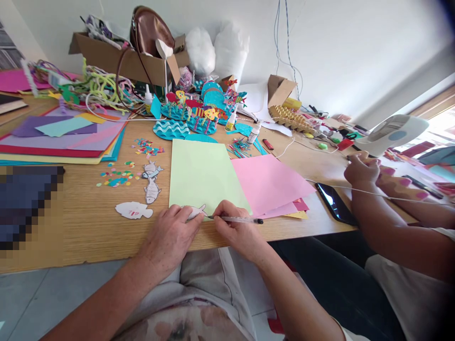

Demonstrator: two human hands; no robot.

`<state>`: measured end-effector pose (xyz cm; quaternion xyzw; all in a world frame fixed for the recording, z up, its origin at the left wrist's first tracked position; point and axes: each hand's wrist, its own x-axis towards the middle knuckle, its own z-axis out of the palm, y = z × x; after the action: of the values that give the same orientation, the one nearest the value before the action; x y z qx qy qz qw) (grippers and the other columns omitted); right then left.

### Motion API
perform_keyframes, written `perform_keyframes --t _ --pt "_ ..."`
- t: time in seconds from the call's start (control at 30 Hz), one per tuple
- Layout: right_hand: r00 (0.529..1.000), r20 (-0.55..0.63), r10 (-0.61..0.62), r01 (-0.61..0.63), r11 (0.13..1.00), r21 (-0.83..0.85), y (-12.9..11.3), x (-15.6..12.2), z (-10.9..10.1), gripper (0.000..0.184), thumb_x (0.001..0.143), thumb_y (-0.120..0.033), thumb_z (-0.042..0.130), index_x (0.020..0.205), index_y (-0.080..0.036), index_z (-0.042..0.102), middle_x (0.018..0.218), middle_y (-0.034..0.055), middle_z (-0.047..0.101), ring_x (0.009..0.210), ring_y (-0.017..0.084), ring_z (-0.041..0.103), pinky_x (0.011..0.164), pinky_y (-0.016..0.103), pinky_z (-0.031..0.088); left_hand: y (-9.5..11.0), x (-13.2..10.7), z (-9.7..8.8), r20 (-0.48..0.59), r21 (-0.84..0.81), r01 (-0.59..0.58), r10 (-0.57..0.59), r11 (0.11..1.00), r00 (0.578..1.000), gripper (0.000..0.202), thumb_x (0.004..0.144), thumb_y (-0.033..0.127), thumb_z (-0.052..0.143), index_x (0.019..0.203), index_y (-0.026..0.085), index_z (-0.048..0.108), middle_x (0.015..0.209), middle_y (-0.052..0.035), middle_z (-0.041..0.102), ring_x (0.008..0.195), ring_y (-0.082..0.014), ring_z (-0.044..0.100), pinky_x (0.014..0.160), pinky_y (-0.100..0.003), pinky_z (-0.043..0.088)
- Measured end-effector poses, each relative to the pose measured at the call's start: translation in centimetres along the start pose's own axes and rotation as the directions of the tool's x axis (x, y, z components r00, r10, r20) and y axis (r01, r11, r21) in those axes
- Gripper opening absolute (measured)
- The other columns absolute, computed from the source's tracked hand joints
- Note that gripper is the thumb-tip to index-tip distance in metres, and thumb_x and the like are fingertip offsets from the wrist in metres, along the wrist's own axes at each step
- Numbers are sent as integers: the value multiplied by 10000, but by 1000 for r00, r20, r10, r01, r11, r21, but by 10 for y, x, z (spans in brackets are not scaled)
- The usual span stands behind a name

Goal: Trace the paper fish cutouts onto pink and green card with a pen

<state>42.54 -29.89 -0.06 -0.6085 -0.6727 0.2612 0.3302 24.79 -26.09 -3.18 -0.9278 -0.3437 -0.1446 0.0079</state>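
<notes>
A pale green sheet of paper (204,175) lies on the wooden table in front of me. On its near edge rests a white paper fish cutout (195,211), pressed flat under the fingers of my left hand (174,227), which partly cover it. My right hand (238,227) grips a pen (241,219), its tip down on the green sheet close to the fish's tail. To the left lie a larger white fish cutout (133,210) with red marks and smaller drawn fish cutouts (152,190).
Pink sheets (270,180) adjoin the green one. A phone (335,203) and a co-worker's hands (362,170) are at right. Paper dots (119,177), stacked coloured paper (64,137), glue bottles (253,133) and sea-themed paper models (199,111) surround the work; a cardboard box (106,57) stands behind.
</notes>
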Motion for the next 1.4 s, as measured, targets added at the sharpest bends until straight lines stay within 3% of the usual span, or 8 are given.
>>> perform_keyframes --t 0.17,0.7,1.07,1.4 --pt "999 0 40 -40 996 76 1 2 -3 80 755 -153 454 689 -197 453 528 -70 404 506 96 357 495 211 269 0 0 -1 22 15 6 -7 1000 1000 261 894 169 483 1121 249 582 1020 -44 587 843 -221 493 724 -361 437" --pt "999 46 1 -2 1000 8 -2 6 -2 97 754 -119 438 701 -195 464 575 -59 440 528 96 383 508 206 287 1 0 -2 39 14 7 -8 1000 999 277 892 153 483 1139 244 566 1032 -40 592 879 -219 502 763 -362 432" --pt "998 60 -21 18 999 37 -3 11 0 97 745 -117 438 693 -198 456 581 -55 461 538 99 398 521 210 290 -2 -1 -3 -1 -50 -6 6 999 1000 239 880 83 437 1051 174 576 1028 -58 609 884 -229 506 765 -374 442" --pt "998 52 -37 34 998 48 -1 17 7 88 734 -122 443 698 -197 471 562 -67 430 513 94 380 501 205 285 -4 -1 -2 -9 -96 -4 4 995 1000 280 864 58 439 1062 184 592 1067 -53 614 918 -227 525 798 -385 463"
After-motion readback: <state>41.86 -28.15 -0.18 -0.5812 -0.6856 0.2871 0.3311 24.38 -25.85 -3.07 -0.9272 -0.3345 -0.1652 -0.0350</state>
